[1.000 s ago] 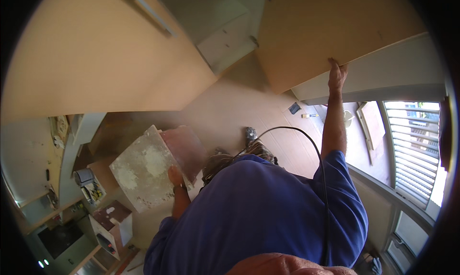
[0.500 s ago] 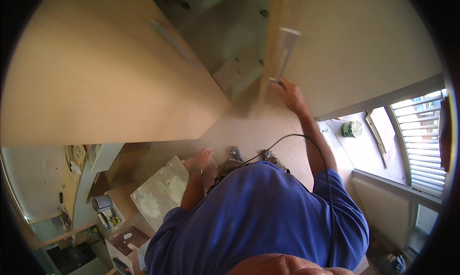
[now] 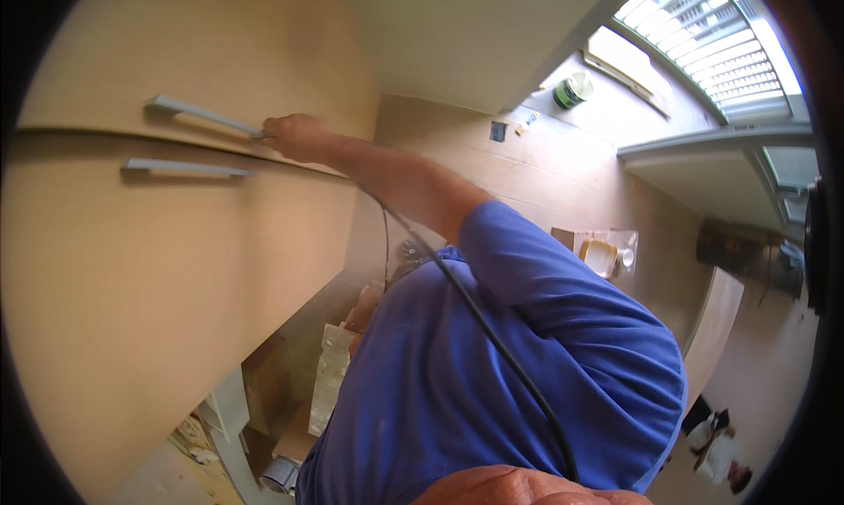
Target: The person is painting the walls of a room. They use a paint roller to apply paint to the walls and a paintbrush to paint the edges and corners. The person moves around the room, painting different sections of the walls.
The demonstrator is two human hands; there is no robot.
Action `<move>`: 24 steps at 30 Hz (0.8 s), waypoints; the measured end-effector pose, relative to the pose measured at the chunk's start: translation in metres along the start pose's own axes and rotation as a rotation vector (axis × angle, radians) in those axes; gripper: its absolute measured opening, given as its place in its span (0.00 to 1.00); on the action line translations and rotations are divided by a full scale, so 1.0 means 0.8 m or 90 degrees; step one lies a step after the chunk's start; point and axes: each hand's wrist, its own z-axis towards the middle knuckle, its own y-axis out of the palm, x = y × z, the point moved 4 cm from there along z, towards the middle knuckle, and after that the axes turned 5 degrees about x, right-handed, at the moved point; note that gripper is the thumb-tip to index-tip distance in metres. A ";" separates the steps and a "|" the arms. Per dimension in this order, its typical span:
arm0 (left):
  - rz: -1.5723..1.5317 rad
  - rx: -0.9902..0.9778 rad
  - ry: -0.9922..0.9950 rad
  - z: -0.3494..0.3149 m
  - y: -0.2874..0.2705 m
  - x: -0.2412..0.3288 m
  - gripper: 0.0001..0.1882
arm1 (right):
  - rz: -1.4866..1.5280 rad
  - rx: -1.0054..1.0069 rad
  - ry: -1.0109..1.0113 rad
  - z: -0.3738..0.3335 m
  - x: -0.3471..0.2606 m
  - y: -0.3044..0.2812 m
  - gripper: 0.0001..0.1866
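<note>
At the upper left, my right hand is closed around the near end of a grey metal bar handle on a light wood cabinet door. Beside it is a second wood door with a similar handle. The two doors stand edge to edge, with a thin dark gap between them. My left arm shows only as a small blurred patch past the blue shirt; its fingers cannot be made out. A black cable runs across my chest.
A stained board is low beside me, with a grey round container below it. To the right lie a tray with a yellowish tub and a long plank. A green bucket stands near the louvred window. Another person is at lower right.
The door held by my right hand has swung shut against its neighbour, hiding the cabinet's inside. My body and view have turned, and my left hand has mostly gone behind the shirt.
</note>
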 end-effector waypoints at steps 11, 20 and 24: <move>-0.012 -0.125 0.126 0.045 -0.005 0.224 0.20 | 0.085 0.072 0.323 -0.290 0.369 0.012 0.20; 0.174 -0.304 0.198 0.025 0.092 0.280 0.24 | 0.291 0.273 1.141 -0.889 0.489 -0.001 0.10; 0.291 -0.314 0.132 -0.015 0.109 0.381 0.23 | 0.537 0.477 1.157 -0.921 0.469 0.018 0.07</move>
